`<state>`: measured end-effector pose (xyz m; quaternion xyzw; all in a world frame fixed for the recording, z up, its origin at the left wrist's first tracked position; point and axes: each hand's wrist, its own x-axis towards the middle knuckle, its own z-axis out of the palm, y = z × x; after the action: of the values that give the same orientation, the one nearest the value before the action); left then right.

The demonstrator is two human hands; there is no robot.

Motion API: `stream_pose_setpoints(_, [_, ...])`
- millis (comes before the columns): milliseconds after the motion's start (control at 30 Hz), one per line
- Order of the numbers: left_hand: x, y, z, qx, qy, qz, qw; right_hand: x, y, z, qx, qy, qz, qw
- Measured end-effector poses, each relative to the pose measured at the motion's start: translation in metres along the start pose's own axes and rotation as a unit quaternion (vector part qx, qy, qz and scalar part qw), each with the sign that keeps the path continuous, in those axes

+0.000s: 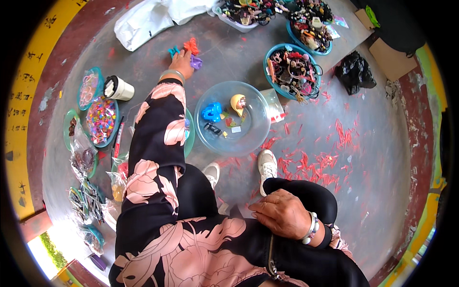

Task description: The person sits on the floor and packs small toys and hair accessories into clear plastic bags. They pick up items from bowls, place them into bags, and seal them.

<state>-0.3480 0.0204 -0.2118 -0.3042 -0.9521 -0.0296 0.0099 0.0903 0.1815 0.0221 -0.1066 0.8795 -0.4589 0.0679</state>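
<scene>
My left hand [181,63] reaches far out over the floor, its fingers stretched among small bright bundles: a teal one [173,51], an orange-red one [191,46] and a purple one [196,62]. It touches them, and I see no firm grip. Close to my bent knee, my right hand [283,213] is closed, fingers bent together; a dark, thin, pointed piece [235,211] shows near its fingertips, and what they hold is hidden. Between the hands stands a clear round basin [202,139] with a blue item [212,112], a yellow rounded item [237,103] and small pieces inside.
Teal basins [268,53] of hair ties stand at the far right, near a black plastic bag [355,72]. On the left are a bowl of colourful bits [101,120], a white cup [123,90] and bagged items [83,155]. Red scraps [311,167] litter the floor; white sacks [143,24] lie behind.
</scene>
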Motion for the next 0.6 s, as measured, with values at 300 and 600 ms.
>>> stream_pose_setpoints(300, [0.008,0.027,0.008,-0.011,-0.029,-0.073,0.997,-0.002,0.009,-0.006,0.062,0.018,0.037,0.997])
stream_pose_setpoints(600, [-0.016,0.076,-0.086,-0.195,-0.048,0.035,0.979,-0.007,-0.004,-0.004,0.060,0.009,0.004,0.998])
